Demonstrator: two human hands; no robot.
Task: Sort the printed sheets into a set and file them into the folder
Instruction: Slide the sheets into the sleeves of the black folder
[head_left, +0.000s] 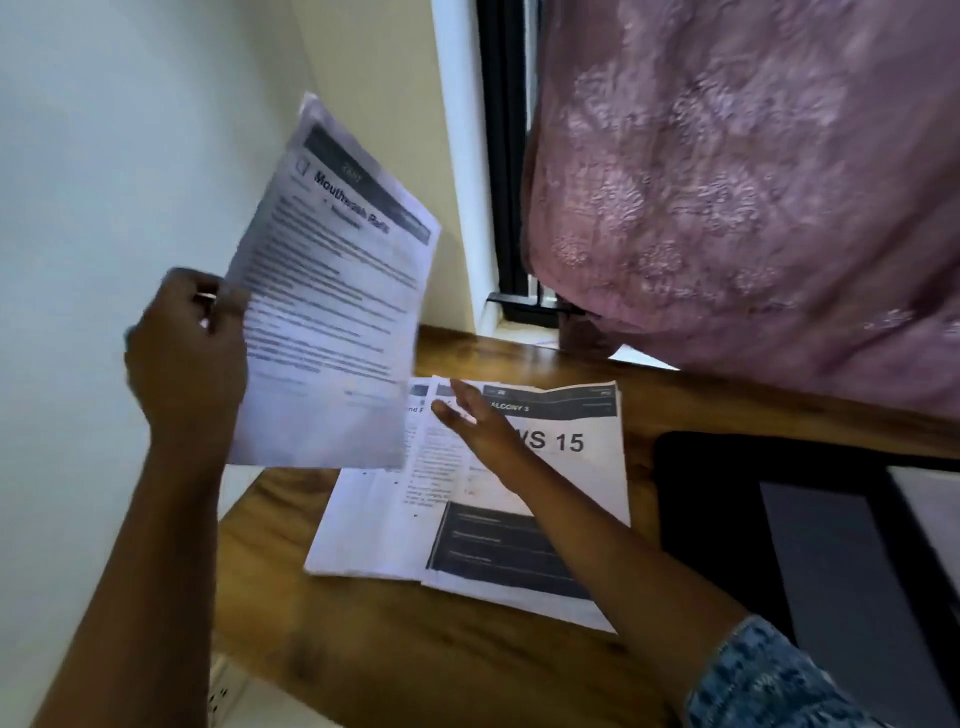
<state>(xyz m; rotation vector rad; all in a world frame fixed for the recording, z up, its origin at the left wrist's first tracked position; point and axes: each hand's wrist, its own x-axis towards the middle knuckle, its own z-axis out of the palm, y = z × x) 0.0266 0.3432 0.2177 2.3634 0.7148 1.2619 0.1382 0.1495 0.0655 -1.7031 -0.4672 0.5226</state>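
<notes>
My left hand (187, 353) pinches one white printed sheet (332, 312) by its edge, raised and tilted. My right hand (478, 421) is spread flat over the fanned white sheets (561, 467) on the brown wooden counter (415, 649). I judge this mid-sorting; next, the raised sheet must land square on its pile.

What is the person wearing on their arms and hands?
The right arm has a blue fabric sleeve with a pale speckled pattern and a light trim at its cuff; the right hand is bare. The left arm shows no sleeve. The left hand seems to wear a small shiny ring, blurred.
</notes>
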